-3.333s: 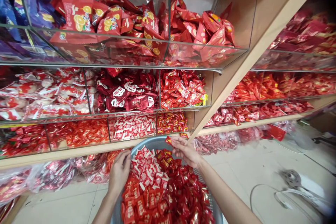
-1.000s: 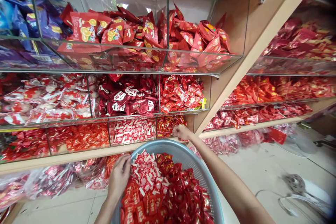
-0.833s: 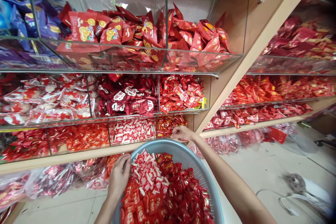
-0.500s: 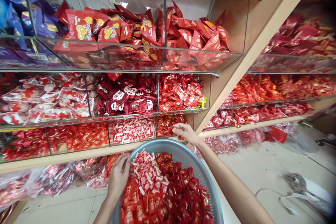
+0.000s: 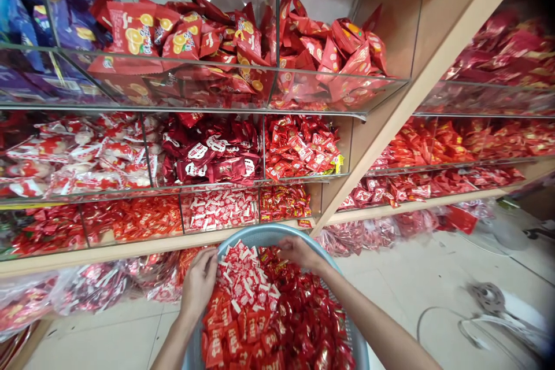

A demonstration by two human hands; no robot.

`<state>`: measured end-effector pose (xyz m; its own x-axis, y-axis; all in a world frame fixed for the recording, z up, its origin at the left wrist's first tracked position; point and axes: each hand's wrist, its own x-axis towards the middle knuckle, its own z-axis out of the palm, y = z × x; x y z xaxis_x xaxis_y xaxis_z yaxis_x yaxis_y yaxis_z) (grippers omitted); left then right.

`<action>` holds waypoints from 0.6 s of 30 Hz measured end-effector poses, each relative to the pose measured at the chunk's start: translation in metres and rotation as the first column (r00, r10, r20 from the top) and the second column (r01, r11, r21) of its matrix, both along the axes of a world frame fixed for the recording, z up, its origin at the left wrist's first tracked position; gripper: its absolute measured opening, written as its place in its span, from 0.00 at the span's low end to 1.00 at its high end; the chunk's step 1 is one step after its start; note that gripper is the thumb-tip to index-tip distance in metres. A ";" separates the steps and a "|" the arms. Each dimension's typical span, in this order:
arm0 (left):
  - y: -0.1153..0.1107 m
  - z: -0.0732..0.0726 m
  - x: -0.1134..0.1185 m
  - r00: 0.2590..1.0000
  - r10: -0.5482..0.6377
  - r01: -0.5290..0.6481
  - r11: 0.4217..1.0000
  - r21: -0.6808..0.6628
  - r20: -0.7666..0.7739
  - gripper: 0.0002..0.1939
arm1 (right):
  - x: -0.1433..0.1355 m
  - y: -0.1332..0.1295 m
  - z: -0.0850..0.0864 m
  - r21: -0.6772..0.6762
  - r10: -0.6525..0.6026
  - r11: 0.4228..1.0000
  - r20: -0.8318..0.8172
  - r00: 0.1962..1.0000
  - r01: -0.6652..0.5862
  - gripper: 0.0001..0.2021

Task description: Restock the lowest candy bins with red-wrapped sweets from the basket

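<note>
A blue-grey plastic basket (image 5: pixel 277 231) holds wrapped candies in separate heaps. Small red-and-white candies (image 5: pixel 247 277) lie at its upper left, orange-red packets (image 5: pixel 238 332) at the lower left, and shiny dark red candies (image 5: pixel 312 312) on the right. My left hand (image 5: pixel 200 280) is closed on the basket's left rim. Inside the far rim, my right hand (image 5: pixel 299 253) hovers low over gold-printed red candies (image 5: pixel 273 266). Its fingers are bent and smeared by motion, and whatever they hold is hidden. Matching candies fill a shelf bin (image 5: pixel 284 205) just beyond the basket.
Clear-fronted shelves (image 5: pixel 191 87) hold candy bins in several rows. A slanting wooden upright (image 5: pixel 390 115) divides them from more bins at right. Plastic bags of candy (image 5: pixel 91 295) lie beneath. A white appliance with a cable (image 5: pixel 515 312) is on the tiled floor (image 5: pixel 390 289).
My right hand has moved from the shelf bin of gold-printed red candies back and down into the basket. The left hand stays on the rim.
</note>
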<state>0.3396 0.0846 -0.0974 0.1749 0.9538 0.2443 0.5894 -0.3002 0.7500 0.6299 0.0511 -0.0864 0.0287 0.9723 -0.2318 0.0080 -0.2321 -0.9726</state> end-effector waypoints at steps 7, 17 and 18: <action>0.000 0.001 0.001 1.000 -0.008 0.008 1.000 0.007 -0.004 0.15 | -0.024 0.000 -0.037 0.048 0.058 0.995 0.395 0.917 -0.084 0.06; 0.001 -0.003 -0.001 0.999 -0.006 0.007 1.000 0.024 -0.039 0.14 | -0.014 0.027 0.020 0.326 -0.168 0.938 0.724 0.668 -0.117 0.10; 0.001 -0.003 -0.001 0.999 -0.006 0.007 1.000 0.027 -0.041 0.14 | -0.008 0.034 0.026 0.347 -0.197 0.931 0.733 0.651 -0.110 0.09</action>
<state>0.3391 0.0856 -0.1004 0.1919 0.9457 0.2623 0.6174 -0.3241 0.7168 0.6222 0.0855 -0.0605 0.0859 0.9710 0.2230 0.7613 0.0804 -0.6434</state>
